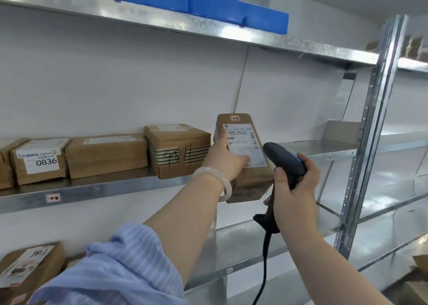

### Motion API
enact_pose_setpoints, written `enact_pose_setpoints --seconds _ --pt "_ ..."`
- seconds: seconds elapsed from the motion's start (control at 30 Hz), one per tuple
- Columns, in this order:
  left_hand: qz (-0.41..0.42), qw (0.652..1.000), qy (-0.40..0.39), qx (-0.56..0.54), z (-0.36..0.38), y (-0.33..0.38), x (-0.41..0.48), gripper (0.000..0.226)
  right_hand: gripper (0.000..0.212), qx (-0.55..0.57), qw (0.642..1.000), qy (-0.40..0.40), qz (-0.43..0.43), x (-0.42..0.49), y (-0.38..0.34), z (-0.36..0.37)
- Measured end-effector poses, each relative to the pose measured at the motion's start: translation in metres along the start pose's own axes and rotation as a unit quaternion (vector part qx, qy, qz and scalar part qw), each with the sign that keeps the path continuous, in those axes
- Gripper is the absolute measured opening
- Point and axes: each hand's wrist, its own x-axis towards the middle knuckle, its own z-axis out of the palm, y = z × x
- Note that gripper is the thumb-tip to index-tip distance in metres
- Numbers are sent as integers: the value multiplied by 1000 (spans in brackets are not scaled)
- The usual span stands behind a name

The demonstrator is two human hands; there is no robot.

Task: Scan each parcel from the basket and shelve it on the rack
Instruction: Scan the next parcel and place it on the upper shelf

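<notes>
- parcel [247,140]: brown cardboard box with a white printed shipping label on its facing side and a small sticker marked "2-2" [235,118] on top. it is held on end at the front edge of the middle shelf, just right of the last box in the row, and its lower end hangs below the shelf lip.
- left hand [225,159]: grips the parcel from its left side with the thumb laid across the label; the other fingers are hidden behind the box. a pale bangle [228,186] sits on the wrist, with a blue striped sleeve [115,270] pushed up the arm.
- right hand [294,184]: fingers wrapped round the handle of a dark barcode scanner [284,158], its head close to the label's lower right corner. a black cable [264,270] drops from the handle.
- rack [370,130]: galvanised metal, with a tag "1-2" [53,197] on the middle shelf edge.
- middle shelf stock: box marked "0836" [40,161], plain taped box [106,155], box with handwritten marks [178,151], set side by side.
- contact between held parcel and shelf: possibly resting on the lip, cannot tell.
- top shelf: blue plastic bins [231,5].
- lower shelf, left: labelled parcel with handwriting [30,265].
</notes>
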Motion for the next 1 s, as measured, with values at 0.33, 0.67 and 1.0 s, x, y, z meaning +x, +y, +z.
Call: enact_pose_setpoints --seconds 0.33,0.67,1.0 --pt "-7 997 67 -26 4 -7 29 80 41 53 993 -102 4 79 31 38" --pt "13 974 176 145 23 -25 42 58 41 85 988 -127 4 107 47 36" --pt "-14 870 296 395 22 -22 58 38 48 93 981 -169 32 106 77 22"
